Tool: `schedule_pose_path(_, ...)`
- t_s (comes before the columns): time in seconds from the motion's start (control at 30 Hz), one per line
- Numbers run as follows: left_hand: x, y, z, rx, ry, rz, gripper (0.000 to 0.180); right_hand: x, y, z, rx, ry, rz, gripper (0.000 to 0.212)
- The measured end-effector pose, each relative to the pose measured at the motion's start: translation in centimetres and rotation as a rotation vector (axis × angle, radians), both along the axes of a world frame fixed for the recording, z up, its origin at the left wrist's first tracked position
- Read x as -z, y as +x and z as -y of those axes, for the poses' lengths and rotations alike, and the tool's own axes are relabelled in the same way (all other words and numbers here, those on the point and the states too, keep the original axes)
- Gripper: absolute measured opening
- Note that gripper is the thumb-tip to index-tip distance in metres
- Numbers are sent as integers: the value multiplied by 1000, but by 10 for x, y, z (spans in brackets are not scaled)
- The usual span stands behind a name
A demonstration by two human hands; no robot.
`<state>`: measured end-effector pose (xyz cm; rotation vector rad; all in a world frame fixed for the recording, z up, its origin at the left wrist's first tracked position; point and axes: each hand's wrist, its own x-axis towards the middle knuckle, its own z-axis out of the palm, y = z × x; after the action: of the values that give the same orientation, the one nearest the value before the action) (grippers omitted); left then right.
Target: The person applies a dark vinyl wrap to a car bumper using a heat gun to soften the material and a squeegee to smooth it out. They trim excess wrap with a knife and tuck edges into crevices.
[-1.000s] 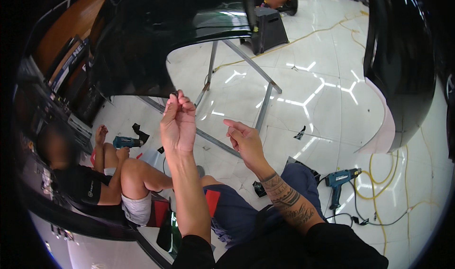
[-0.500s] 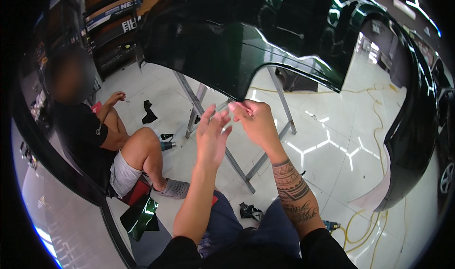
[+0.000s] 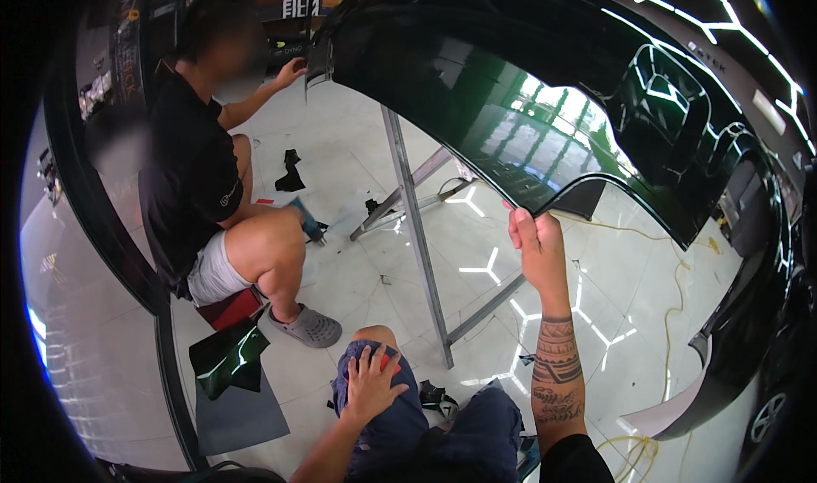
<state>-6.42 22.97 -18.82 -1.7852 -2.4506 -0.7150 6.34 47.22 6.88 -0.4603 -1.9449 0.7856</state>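
Observation:
A glossy dark green car bumper (image 3: 459, 87) stretches across the upper half of the view, its lower edge facing me. My right hand (image 3: 539, 243) pinches the pointed lower corner of that edge, thumb in front and fingers partly hidden behind. Whether a film edge lies under the thumb is too small to tell. Fingers spread, my left hand (image 3: 371, 388) rests on the knee of my blue shorts (image 3: 387, 428), beside a red patch, and holds nothing. Below the bumper stands a grey metal trestle (image 3: 410, 228).
At left, a seated co-worker (image 3: 191, 164) touches the bumper's far left end with one hand. A teal heat gun (image 3: 308, 221) is by the co-worker's knee. Dark scraps (image 3: 290, 171) and a green glossy piece (image 3: 230, 360) lie low. A yellow hose (image 3: 678, 300) crosses the floor at right.
My left hand has dropped from beside the bumper's corner to my knee. My right hand is still at that corner. The co-worker's hand has risen to the bumper's left end, and the view has shifted.

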Motion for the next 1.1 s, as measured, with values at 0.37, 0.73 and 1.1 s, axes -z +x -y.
schedule_pose_path(0.37,13,-6,0,-34,0,39,49,-7,0,0,136,12,102,47)
schedule_pose_path(0.73,10,-15,-2,-28,-70,63,56,-7,22,20,-135,-43,854,35)
schedule_pose_path(1.1,-271,-53,57,533,1032,48,64,140,82,68,-463,-261,855,46)
